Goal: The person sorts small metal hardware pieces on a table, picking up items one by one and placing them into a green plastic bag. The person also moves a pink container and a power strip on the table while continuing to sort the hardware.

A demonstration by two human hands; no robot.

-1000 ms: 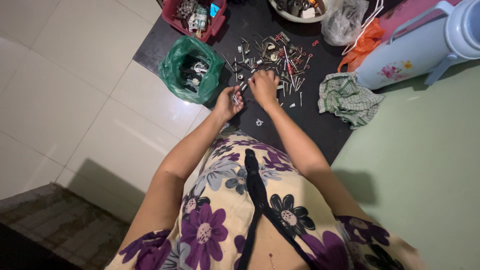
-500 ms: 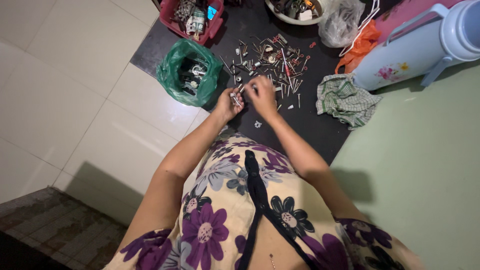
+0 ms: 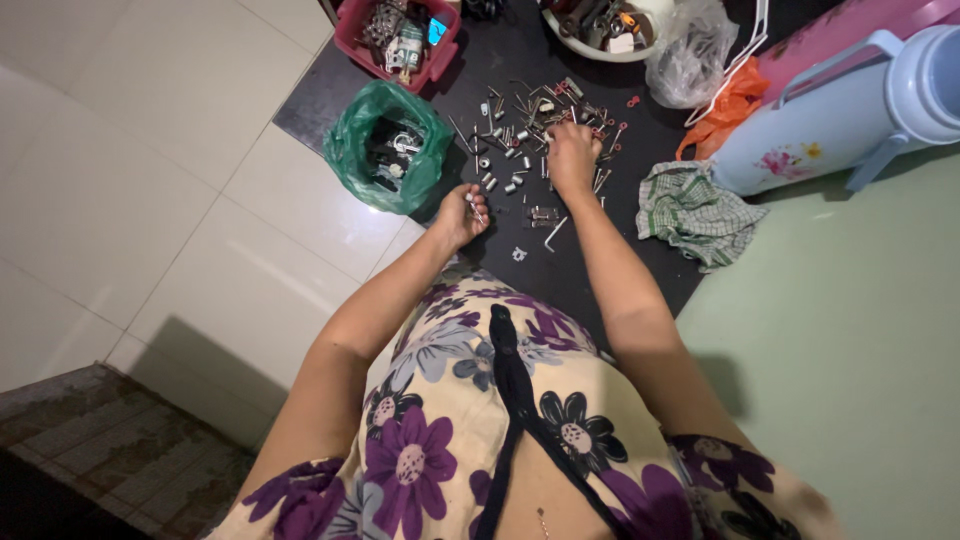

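Small metal fasteners (image 3: 474,207) sit pinched in the left hand (image 3: 461,213), fingers curled closed around them, held just above the near part of the black mat (image 3: 600,262). Beside that hand on the mat lie a bent hex key (image 3: 554,233) and a small loose metal piece (image 3: 518,254). Farther out, the right hand (image 3: 572,156) rests palm-down on the scattered pile of screws and metal sleeves (image 3: 520,130), fingertips bent into it; whether it grips anything cannot be told. Left of the pile stands an open green plastic bag (image 3: 386,145) holding dark parts. A checked cloth (image 3: 698,212) lies to the right, with a pale blue flask (image 3: 830,105) beyond it. At the far edge are a red tray (image 3: 398,38), a white bowl (image 3: 600,22), a clear bag (image 3: 688,48) and an orange bag (image 3: 728,95).
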